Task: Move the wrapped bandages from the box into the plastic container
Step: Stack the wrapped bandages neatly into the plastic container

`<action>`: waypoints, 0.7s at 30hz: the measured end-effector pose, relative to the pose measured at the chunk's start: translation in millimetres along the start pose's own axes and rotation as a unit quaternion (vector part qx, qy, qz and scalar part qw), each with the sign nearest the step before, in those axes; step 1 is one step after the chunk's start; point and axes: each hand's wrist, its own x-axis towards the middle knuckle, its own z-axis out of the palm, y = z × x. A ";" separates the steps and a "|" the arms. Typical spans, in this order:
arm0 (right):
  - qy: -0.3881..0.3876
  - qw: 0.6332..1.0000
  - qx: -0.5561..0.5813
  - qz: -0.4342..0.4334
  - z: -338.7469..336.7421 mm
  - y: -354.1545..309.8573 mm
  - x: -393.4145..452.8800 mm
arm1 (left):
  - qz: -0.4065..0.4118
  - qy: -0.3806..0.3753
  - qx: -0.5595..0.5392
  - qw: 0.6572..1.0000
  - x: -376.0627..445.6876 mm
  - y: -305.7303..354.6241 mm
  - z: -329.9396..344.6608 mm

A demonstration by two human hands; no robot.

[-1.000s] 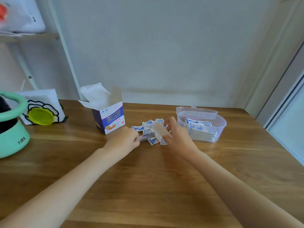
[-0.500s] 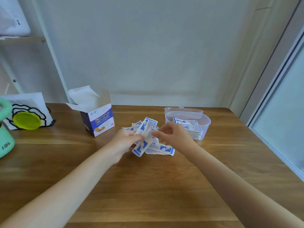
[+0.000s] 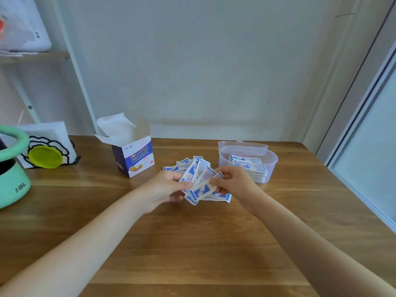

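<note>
- A fanned bundle of white-and-blue paper-wrapped bandages (image 3: 198,183) is held between both hands above the middle of the brown wooden table (image 3: 192,243), clear of its surface.
- The left hand (image 3: 165,187) pinches the bundle's left side, thumb on top and fingers curled beneath; the right hand (image 3: 232,182) grips the right side with its fingertips (image 3: 215,181) curled onto the wrappers.
- The round, translucent plastic container (image 3: 271,168) sits toward the table's far right corner, just beyond and to the right of the right hand, so that hand is the nearer one for the drop.
- The container already holds a flat stack of wrapped bandages; its clear lid (image 3: 243,144) rests against the rim on the far side.
- Each wrapper is a narrow strip. In the fan, the long axes run from the near edge of the table up toward the far right corner, tilted and splayed rather than parallel.
- More loose wrappers (image 3: 182,165) lie on the table just behind the bundle, and a few under the right hand.
- The open white-and-purple cardboard bandage box (image 3: 137,157) stands upright toward the far left, well apart from the container.
- The likely next move: square the fan, then carry it right and away.
</note>
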 end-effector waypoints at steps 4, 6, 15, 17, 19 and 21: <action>-0.012 1.000 0.009 0.001 2.4 -1.1 -2.1 | 0.006 0.019 0.015 1.000 2.0 1.2 1.6; -0.032 0.999 -0.008 -0.008 1.7 -2.5 -4.3 | 0.006 0.028 0.025 0.999 3.6 0.7 1.3; -0.061 0.997 -0.043 -0.022 -10.0 1.3 -13.3 | 0.012 0.074 0.089 0.993 10.3 -0.1 -10.0; -0.051 0.999 0.002 -0.016 -14.2 -0.6 -13.2 | 0.018 0.071 0.124 0.990 8.2 0.0 -10.7; -0.034 0.999 0.021 -0.010 -16.9 -0.9 -10.6 | 0.031 0.051 0.144 0.988 6.6 1.2 -9.1; -0.025 1.000 0.006 -0.001 -16.8 -1.1 -8.5 | 0.044 0.028 0.138 0.989 3.1 3.7 -6.0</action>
